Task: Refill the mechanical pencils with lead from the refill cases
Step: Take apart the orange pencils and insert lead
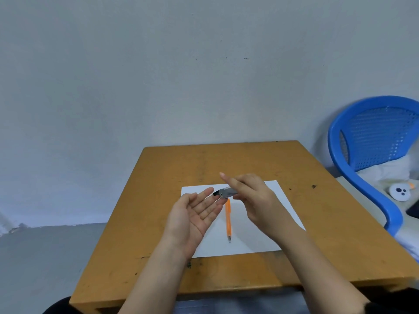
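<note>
Orange mechanical pencil (228,219) lies on the white paper (260,234), just beside my left grip (195,214), which is released, palm up. Beyond it, my right grip (251,196) grasps the grey refill case (225,192), tilted, dark end at the left fingertips. Risk: thin leads may overshoot the palm, snap, or roll across the tabletop (158,200).

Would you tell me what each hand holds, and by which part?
Right hand grips the refill case by its rear half; left hand holds nothing.
</note>
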A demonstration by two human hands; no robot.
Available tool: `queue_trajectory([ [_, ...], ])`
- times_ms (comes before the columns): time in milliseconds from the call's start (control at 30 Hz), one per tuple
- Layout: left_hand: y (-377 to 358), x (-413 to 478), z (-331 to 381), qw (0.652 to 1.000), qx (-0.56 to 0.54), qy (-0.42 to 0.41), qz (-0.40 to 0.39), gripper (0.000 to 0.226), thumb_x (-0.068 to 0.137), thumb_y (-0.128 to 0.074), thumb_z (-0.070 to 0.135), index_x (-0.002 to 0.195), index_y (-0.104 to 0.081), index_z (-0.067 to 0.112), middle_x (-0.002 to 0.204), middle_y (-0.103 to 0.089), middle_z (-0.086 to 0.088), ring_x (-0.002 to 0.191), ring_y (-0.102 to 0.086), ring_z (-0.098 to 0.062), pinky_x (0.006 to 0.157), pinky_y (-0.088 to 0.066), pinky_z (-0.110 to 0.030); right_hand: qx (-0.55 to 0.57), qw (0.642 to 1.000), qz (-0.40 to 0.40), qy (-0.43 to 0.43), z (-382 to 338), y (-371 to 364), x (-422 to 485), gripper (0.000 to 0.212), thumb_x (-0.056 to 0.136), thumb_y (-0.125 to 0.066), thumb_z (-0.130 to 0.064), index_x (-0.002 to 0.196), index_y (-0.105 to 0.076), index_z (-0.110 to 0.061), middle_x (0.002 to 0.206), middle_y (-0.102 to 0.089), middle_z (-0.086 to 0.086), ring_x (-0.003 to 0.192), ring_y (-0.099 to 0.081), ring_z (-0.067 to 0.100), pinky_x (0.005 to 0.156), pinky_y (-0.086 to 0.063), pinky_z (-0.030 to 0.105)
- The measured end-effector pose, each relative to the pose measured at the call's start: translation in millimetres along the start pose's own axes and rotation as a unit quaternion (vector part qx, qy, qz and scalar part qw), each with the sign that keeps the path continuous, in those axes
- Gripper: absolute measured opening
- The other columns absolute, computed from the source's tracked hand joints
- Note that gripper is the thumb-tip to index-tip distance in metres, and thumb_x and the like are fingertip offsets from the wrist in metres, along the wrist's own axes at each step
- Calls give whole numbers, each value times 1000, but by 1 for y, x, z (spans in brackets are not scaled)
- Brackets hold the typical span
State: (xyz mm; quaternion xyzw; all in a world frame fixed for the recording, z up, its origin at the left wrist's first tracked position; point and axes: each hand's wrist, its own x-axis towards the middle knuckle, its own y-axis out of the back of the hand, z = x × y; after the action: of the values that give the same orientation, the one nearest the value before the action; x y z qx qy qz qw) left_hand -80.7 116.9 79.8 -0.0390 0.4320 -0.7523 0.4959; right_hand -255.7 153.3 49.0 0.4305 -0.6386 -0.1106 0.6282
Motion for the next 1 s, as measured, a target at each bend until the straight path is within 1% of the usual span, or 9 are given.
queue_trajectory([
  [233, 4, 2, 6, 999, -2, 39, 5, 37, 98, -37, 13, 115, -58, -11, 106, -67, -30, 97, -68, -39, 79, -57, -39, 36, 999, -17, 35, 0, 15, 6, 64, 95, -43, -10, 150, -18, -29, 96, -59, -1, 89, -51, 15, 79, -50, 31],
  [333, 5, 1, 10, 999, 10, 52, -2, 38, 98, -38, 16, 116, -57, -12, 106, -67, -30, 97, -68, -39, 81, -56, -40, -13, 996, -6, 83, 9, 12, 4, 45, 88, -55, 6, 128, -57, -14, 98, -62, 4, 93, -52, 18, 75, -50, 35],
  [400, 5, 1, 12, 998, 15, 58, -6, 39, 98, -38, 17, 115, -57, -12, 107, -66, -31, 97, -68, -40, 80, -56, -42, -33, 995, -7, 99, 13, 11, 3, 35, 84, -57, 9, 113, -67, -8, 100, -63, 5, 95, -53, 20, 74, -49, 37],
  [533, 2, 0, 12, 997, 18, 67, -13, 40, 98, -38, 17, 116, -57, -13, 107, -66, -31, 97, -68, -41, 79, -56, -45, -2, 996, -33, 77, 7, 16, 4, 59, 88, -56, 6, 140, -41, -16, 99, -62, 2, 95, -51, 18, 85, -46, 27],
  [567, 2, 0, 12, 997, 19, 70, -15, 40, 98, -38, 17, 116, -57, -13, 108, -66, -31, 97, -67, -41, 79, -56, -45, -4, 997, -27, 74, 7, 16, 4, 59, 88, -55, 5, 140, -40, -16, 98, -62, 2, 94, -50, 18, 85, -46, 27],
  [700, 2, 0, 12, 997, 19, 76, -23, 40, 98, -38, 17, 117, -55, -13, 109, -66, -31, 98, -67, -41, 80, -55, -46, -41, 993, -6, 107, 14, 14, 2, 42, 83, -56, 14, 116, -63, -10, 101, -63, 6, 96, -52, 21, 72, -50, 39],
  [833, 3, 0, 12, 997, 23, 76, -20, 39, 98, -39, 15, 117, -55, -14, 108, -66, -31, 97, -67, -41, 80, -55, -46, -24, 996, -12, 87, 9, 17, 4, 64, 85, -57, 10, 141, -38, -13, 98, -62, 3, 94, -51, 20, 80, -47, 29],
  [933, 3, 0, 12, 997, 20, 78, -21, 38, 97, -39, 15, 117, -55, -14, 109, -66, -30, 98, -67, -41, 80, -55, -46, -73, 991, 6, 107, 12, 15, 5, 53, 78, -61, 17, 123, -59, -11, 98, -63, 6, 94, -52, 21, 72, -47, 33],
  [1000, 3, 0, 12, 996, 20, 79, -21, 38, 97, -39, 15, 117, -55, -14, 109, -66, -30, 98, -67, -41, 80, -55, -46, -80, 991, 4, 108, 14, 14, 5, 53, 75, -61, 21, 118, -63, -10, 100, -63, 8, 94, -52, 22, 69, -48, 38],
])
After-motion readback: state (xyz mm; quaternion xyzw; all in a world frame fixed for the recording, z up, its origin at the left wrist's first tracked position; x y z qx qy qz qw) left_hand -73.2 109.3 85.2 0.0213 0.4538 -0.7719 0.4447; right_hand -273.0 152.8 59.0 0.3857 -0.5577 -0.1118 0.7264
